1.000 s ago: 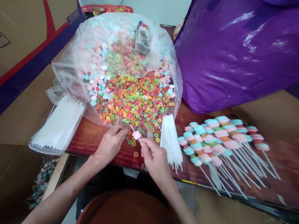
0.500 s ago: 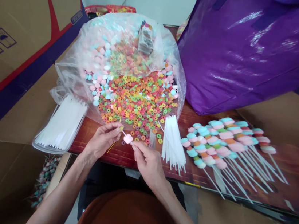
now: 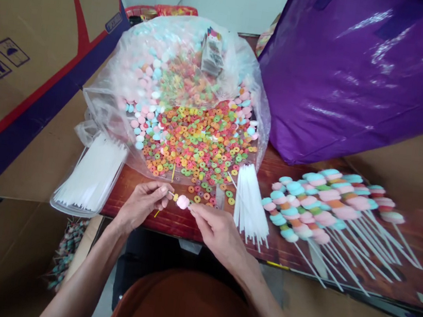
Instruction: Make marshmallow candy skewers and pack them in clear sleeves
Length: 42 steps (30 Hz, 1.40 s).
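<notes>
Pinched at its tip by my left hand (image 3: 148,201) is a thin stick carrying a yellow gummy ring (image 3: 176,197) and a pink marshmallow (image 3: 183,202). The ring sits against the marshmallow, on the left-hand side. My right hand (image 3: 216,224) has its fingers closed on the stick just right of the marshmallow; the rest of the stick is hidden by that hand. Beyond both hands lies a heap of coloured gummy rings (image 3: 202,136), some loose on the table near my fingers.
A clear plastic bag (image 3: 111,62) holds pink, blue and white marshmallows (image 3: 145,113). White sticks (image 3: 90,174) lie in a tray at left, and more sticks (image 3: 250,205) at right. Finished candy skewers (image 3: 318,204) are piled farther right. A purple bag (image 3: 361,84) and cardboard box (image 3: 35,47) flank the table.
The yellow ring has slid along the stick from my left fingertips to the marshmallow. My left fingers now grip the stick's tip. The whole view has shifted slightly.
</notes>
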### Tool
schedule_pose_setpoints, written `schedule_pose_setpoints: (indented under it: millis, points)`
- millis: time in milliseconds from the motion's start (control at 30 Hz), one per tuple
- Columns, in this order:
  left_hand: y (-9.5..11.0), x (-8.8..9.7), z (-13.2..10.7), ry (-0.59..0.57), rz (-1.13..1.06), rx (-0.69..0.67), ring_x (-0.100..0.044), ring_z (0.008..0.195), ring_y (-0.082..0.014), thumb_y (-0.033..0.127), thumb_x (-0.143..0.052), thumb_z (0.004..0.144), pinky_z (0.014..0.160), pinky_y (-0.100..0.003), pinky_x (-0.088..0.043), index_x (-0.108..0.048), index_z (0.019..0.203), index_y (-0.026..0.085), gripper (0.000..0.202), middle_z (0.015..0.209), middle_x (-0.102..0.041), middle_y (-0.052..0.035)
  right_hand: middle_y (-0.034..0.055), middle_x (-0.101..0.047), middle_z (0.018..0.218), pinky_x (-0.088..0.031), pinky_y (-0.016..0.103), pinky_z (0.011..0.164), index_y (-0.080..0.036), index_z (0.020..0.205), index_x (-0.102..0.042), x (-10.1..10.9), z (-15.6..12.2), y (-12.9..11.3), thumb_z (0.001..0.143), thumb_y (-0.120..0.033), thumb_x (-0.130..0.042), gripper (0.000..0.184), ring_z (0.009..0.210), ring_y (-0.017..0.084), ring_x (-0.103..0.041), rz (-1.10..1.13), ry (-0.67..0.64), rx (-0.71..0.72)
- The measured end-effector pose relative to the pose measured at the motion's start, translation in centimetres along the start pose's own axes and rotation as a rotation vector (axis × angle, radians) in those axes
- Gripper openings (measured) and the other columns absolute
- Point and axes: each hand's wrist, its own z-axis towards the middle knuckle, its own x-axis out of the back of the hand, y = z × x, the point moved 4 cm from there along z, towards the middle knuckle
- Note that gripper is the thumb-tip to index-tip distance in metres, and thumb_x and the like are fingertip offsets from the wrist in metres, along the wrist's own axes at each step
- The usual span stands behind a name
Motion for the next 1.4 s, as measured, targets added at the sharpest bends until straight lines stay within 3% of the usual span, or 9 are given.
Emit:
schedule_pose_setpoints:
  millis: [267,500,633,733,800,867,967,1200,1400]
  points:
    - [-0.4,-0.6,0.2,0.043,0.133,-0.089,-0.045,0.05,-0.0075,0.05,-0.077,0.076,0.05,-0.022,-0.035,-0.076,0.082,0.015,0.035,0.057,-0.058,0.0004,0.0014,-0.065,0.069,-0.044,0.023,0.062,-0.019,0.087,-0.068,-1.0,-0.1,-0.1,0.1,-0.019,-0.043,0.029,0.06,0.013,-0.058,0.003,0.03,0.033]
    - [-1.1,-2.3,-0.1,0.07,-0.059,-0.029,-0.029,0.049,-0.0039,0.05,-0.079,0.075,0.046,-0.02,-0.021,-0.071,0.076,0.013,0.037,0.056,-0.046,0.0036,0.0007,-0.062,0.066,-0.041,0.021,0.057,-0.019,0.083,-0.062,-2.6,0.5,-1.5,0.099,-0.018,-0.042,0.025,0.054,0.011,-0.056,0.014,0.269,0.048]
    - [-0.7,-2.9,-0.2,0.005,0.052,-0.073,-0.029,0.045,-0.0047,0.052,-0.075,0.078,0.045,-0.021,-0.022,-0.067,0.072,0.014,0.04,0.049,-0.04,0.0057,-0.0014,-0.059,0.062,-0.04,0.021,0.054,-0.019,0.082,-0.06,-2.7,0.9,-1.3,0.099,-0.019,-0.044,0.023,0.051,0.01,-0.052,0.044,0.302,0.007]
    - [1.9,-1.9,1.2,0.101,0.278,-0.224,-0.033,0.043,-0.0064,0.059,-0.064,0.083,0.044,-0.022,-0.026,-0.067,0.069,0.014,0.047,0.048,-0.043,0.0043,-0.0024,-0.055,0.061,-0.039,0.021,0.054,-0.02,0.08,-0.058,-2.6,1.1,-0.3,0.1,-0.023,-0.044,0.025,0.051,0.01,-0.051,0.074,0.311,-0.039]
    - [4.5,-0.4,3.1,0.275,0.448,-0.36,-0.04,0.047,-0.0083,0.053,-0.059,0.088,0.049,-0.023,-0.034,-0.071,0.079,0.015,0.042,0.056,-0.053,0.0021,-0.0018,-0.054,0.062,-0.039,0.021,0.055,-0.02,0.077,-0.056,-2.6,1.1,0.4,0.1,-0.025,-0.044,0.027,0.053,0.011,-0.05,0.088,0.326,-0.06]
    - [6.9,1.0,5.5,0.427,0.676,-0.462,-0.054,0.058,-0.0125,0.04,-0.059,0.089,0.059,-0.025,-0.044,-0.074,0.098,0.015,0.03,0.072,-0.066,-0.0016,-0.0017,-0.053,0.063,-0.039,0.021,0.054,-0.021,0.076,-0.056,-2.7,1.0,0.9,0.1,-0.027,-0.045,0.027,0.054,0.011,-0.05,0.091,0.332,-0.081]
    - [9.1,2.6,9.2,0.595,1.114,-0.428,-0.066,0.086,-0.0202,0.025,-0.053,0.09,0.082,-0.032,-0.049,-0.072,0.109,0.015,0.029,0.097,-0.074,-0.0093,-0.0028,-0.052,0.06,-0.038,0.021,0.053,-0.021,0.08,-0.059,-3.0,0.8,1.3,0.1,-0.028,-0.046,0.025,0.052,0.011,-0.05,0.088,0.317,-0.097]
    - [8.5,2.9,11.0,0.639,1.287,-0.371,-0.064,0.099,-0.0298,0.02,-0.058,0.083,0.089,-0.043,-0.047,-0.069,0.109,0.018,0.028,0.109,-0.069,-0.0162,-0.0017,-0.058,0.063,-0.039,0.021,0.057,-0.021,0.084,-0.063,-3.2,0.9,1.4,0.101,-0.032,-0.045,0.027,0.054,0.011,-0.053,0.057,0.258,-0.152]
    - [8.7,4.0,11.2,0.598,1.205,-0.594,-0.064,0.087,-0.0213,0.015,-0.054,0.082,0.084,-0.034,-0.049,-0.065,0.112,0.018,0.033,0.099,-0.07,-0.0067,-0.0022,-0.061,0.065,-0.039,0.021,0.058,-0.022,0.084,-0.063,-3.2,1.0,1.3,0.101,-0.033,-0.045,0.027,0.056,0.011,-0.054,0.061,0.245,-0.13]
